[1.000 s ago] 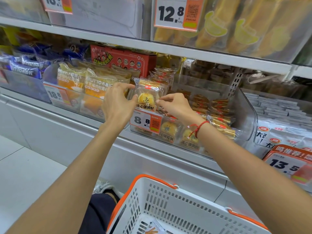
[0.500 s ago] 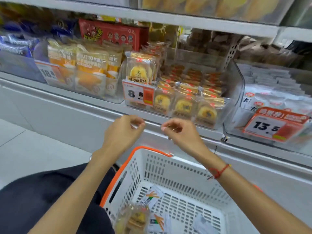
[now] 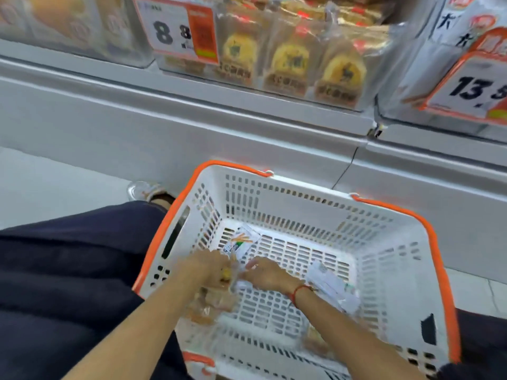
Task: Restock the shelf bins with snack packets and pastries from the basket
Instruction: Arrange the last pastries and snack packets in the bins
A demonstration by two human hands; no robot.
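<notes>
A: Two hands were down inside the basket (image 3: 288,204), a white plastic tub with slotted, perforated walls, an orange rim and orange handles.

B: Grip state?

A: Left hand (image 3: 204,266) had its fingers curled around a crinkled clear-film pastry packet (image 3: 229,275) with a round yellow pastry showing through. Motion blur smeared the edges. Right hand (image 3: 267,274) lay just beside it, fingertips at the same film; I could not tell whether it pinched or only touched. A red cord bracelet (image 3: 297,292) circled that wrist.

B: Other contents of the basket?

A: A flat white sachet printed with orange sticks (image 3: 241,241) lay on the gridded floor near the far left corner. A crumpled white wrapper (image 3: 330,287) sat to the right of the right wrist. More glossy tan packets (image 3: 208,305) lay under the left forearm.

B: And the shelf?

A: Above the basket, a clear rigid bin (image 3: 378,64) held upright rows of yolk pastries (image 3: 292,64) in shiny film, fronted by a white-and-orange price tag (image 3: 178,28) reading 8.8. A second tag (image 3: 472,89) at right read 13.5.
</notes>
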